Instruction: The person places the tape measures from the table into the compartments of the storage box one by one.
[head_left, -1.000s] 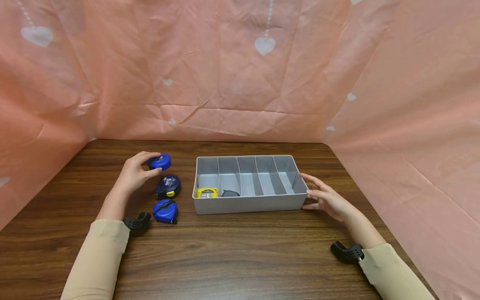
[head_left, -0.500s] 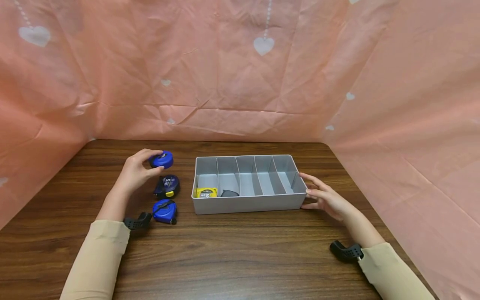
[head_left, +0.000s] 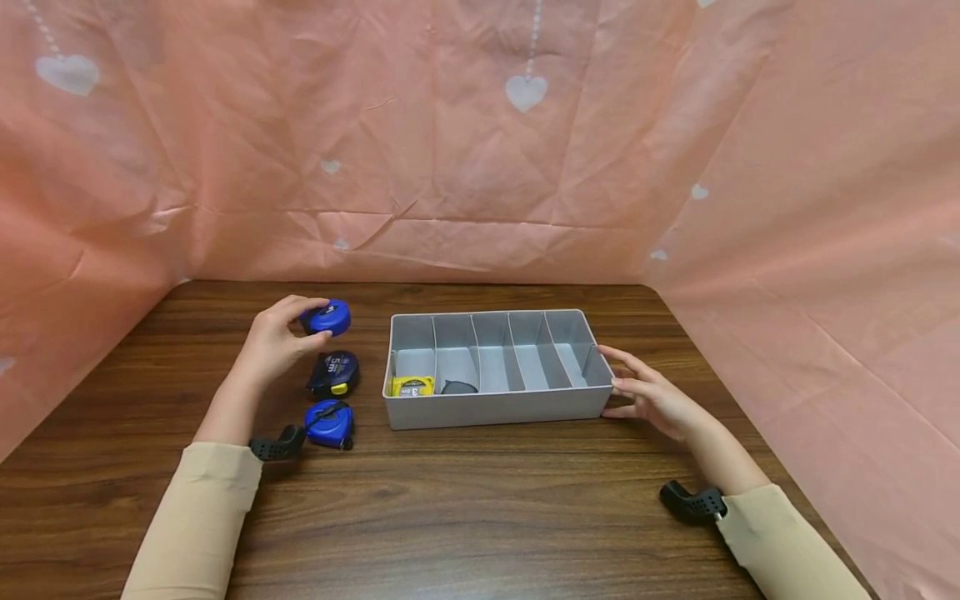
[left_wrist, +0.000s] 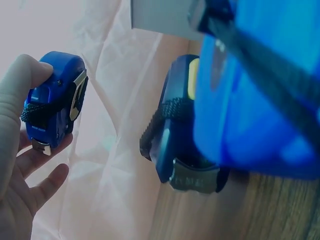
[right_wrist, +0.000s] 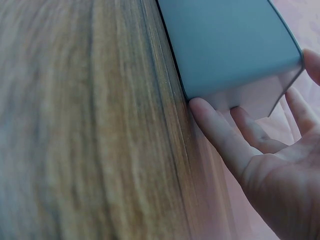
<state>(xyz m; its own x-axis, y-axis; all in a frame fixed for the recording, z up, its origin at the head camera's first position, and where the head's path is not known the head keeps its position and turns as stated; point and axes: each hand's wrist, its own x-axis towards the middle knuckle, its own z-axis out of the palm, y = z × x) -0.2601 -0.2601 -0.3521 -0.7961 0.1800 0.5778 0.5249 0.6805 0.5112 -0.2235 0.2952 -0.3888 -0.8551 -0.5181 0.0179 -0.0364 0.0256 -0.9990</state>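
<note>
In the head view my left hand (head_left: pixel 279 340) pinches a blue tape measure (head_left: pixel 330 317) between thumb and fingers, at the back of the row. The left wrist view shows this tape measure (left_wrist: pixel 59 95) with its black strap and metal end hook. Nearer me lie a dark-blue 5 m tape measure (head_left: pixel 333 373) with a yellow button and another blue tape measure (head_left: pixel 329 422). My right hand (head_left: pixel 654 396) touches the right end of a grey five-slot organizer box (head_left: pixel 498 412), its extended fingers against the end wall (right_wrist: pixel 240 95).
Inside the organizer, a yellow tape measure (head_left: pixel 413 386) lies in the leftmost compartment. A dark grey object (head_left: pixel 459 387) shows in the compartment beside it, partly hidden by the front wall. Pink cloth (head_left: pixel 450 167) surrounds the wooden table (head_left: pixel 480 508) at the back and sides.
My left hand has moved slightly to the right and away from me, carrying the blue tape measure. The right hand and the box keep their places.
</note>
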